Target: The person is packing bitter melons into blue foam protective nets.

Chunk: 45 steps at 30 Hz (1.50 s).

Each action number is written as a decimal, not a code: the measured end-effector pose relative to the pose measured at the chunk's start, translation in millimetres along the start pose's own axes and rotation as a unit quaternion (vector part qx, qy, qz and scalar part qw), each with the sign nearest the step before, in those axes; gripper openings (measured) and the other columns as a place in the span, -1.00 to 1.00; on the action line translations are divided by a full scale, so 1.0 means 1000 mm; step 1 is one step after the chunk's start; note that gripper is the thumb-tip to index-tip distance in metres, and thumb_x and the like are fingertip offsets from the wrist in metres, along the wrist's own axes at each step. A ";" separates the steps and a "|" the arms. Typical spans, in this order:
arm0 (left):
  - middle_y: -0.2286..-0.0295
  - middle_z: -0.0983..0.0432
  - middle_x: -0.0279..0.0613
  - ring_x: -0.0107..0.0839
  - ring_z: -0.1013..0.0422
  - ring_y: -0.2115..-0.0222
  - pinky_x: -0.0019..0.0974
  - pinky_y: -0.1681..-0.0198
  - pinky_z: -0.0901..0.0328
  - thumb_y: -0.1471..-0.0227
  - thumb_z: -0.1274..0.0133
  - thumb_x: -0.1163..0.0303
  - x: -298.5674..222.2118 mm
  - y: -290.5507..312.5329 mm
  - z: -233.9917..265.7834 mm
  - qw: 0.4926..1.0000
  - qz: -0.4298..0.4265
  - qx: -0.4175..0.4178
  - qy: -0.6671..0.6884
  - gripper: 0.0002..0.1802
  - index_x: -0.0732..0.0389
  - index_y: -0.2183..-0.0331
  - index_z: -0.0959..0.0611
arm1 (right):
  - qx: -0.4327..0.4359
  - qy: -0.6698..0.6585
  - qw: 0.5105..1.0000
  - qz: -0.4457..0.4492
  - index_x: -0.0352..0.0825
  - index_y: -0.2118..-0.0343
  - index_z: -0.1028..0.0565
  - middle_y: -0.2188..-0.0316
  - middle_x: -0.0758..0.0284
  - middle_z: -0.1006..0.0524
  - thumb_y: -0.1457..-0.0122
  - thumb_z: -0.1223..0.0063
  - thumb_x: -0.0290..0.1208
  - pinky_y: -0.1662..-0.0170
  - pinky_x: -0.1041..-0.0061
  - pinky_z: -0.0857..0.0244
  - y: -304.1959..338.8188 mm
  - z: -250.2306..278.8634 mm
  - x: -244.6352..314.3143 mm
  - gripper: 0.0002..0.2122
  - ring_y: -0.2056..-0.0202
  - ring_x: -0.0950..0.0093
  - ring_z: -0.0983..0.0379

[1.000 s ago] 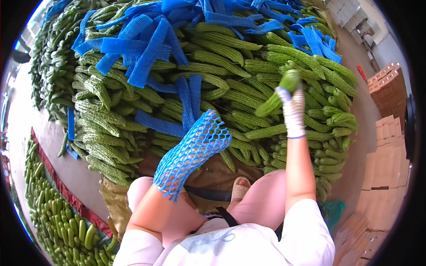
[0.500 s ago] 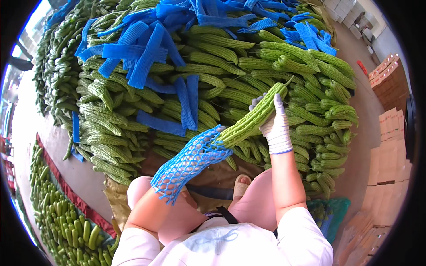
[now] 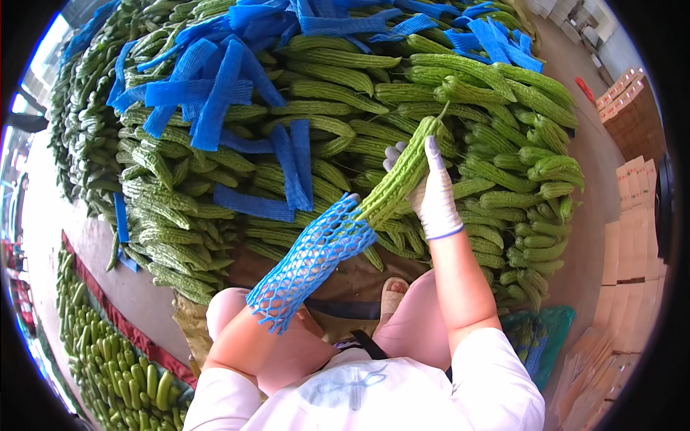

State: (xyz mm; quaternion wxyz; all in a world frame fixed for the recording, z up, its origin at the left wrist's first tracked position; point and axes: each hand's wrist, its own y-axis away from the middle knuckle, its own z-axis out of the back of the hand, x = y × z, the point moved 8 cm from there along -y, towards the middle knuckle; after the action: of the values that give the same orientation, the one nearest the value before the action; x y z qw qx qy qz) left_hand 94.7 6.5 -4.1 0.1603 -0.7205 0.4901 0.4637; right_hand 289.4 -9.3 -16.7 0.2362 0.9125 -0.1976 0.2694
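Note:
A long, bumpy green bitter melon [image 3: 402, 172] is held aslant in front of me, its stem pointing up and right. My right hand [image 3: 433, 187], in a white glove with grey fingertips, is wrapped round its upper part, thumb along the side. A blue foam net sleeve [image 3: 305, 262] is stretched over my left hand [image 3: 338, 226] and wrist. Through the mesh the left fingers show only in part; a grey fingertip pokes out at the sleeve's rim, against the melon's lower end. That end is hidden at the mouth of the sleeve.
A big heap of bitter melons [image 3: 330, 97] spreads before me, with flattened blue net sleeves [image 3: 215, 93] strewn on top. Smaller green vegetables [image 3: 122, 366] lie at lower left beside a red cloth strip [image 3: 122, 320]. Cardboard boxes [image 3: 629, 248] stand along the right; a green bag [image 3: 553, 345] lies near my right elbow.
My right hand and the melon have shifted left and slightly up, and the melon stands a little steeper. The left hand stays inside the sleeve at its lower end.

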 end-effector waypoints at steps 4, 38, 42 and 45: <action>-0.12 -0.24 -0.08 -0.18 -0.11 -0.18 -0.14 -0.20 -0.11 -0.17 0.09 0.48 -0.007 0.000 0.020 0.993 -0.111 -0.023 -0.011 -0.60 0.22 -0.06 -0.42 | 0.170 0.078 0.982 -0.025 -0.28 -0.02 -0.34 0.14 0.29 -0.48 -0.07 -0.14 0.04 -0.04 0.30 -0.29 0.031 -0.048 -0.044 -0.43 0.04 0.43 -0.38; -0.08 -0.26 -0.15 -0.31 -0.22 -0.10 -0.11 -0.16 -0.15 -0.12 0.05 0.52 -0.035 0.090 -0.037 0.984 0.025 -0.050 0.168 -0.40 0.26 -0.18 -0.19 | -0.037 0.371 0.901 0.223 -0.40 0.36 -0.56 0.49 0.49 -0.52 -0.11 -0.17 -0.35 0.29 0.65 -0.26 -0.001 -0.003 0.012 -0.81 0.45 0.70 -0.33; -0.07 -0.27 -0.15 -0.30 -0.23 -0.10 -0.20 -0.17 -0.12 -0.11 0.04 0.55 -0.036 0.096 -0.039 0.989 0.003 -0.043 0.145 -0.36 0.24 -0.20 -0.17 | -0.023 0.306 0.924 0.228 -0.37 0.11 -0.45 0.24 0.36 -0.49 -0.15 -0.10 -0.20 0.18 0.57 -0.27 0.015 -0.001 0.018 -0.64 0.26 0.64 -0.36; -0.05 -0.30 -0.13 -0.28 -0.26 -0.06 -0.30 -0.14 -0.13 -0.07 0.00 0.59 -0.034 0.099 -0.041 0.990 -0.097 -0.042 -0.089 -0.37 0.23 -0.17 -0.24 | -0.030 0.246 0.954 0.171 -0.33 -0.13 -0.23 -0.03 0.25 -0.36 -0.11 -0.08 0.05 0.04 0.40 -0.27 0.037 0.000 0.007 -0.34 0.03 0.49 -0.30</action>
State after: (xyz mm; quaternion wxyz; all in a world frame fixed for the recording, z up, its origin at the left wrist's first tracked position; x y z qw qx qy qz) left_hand 27.5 -48.7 67.6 0.2173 -0.7262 0.3823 0.5284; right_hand 276.6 -40.8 -0.6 0.2547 0.7632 -0.2944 0.5158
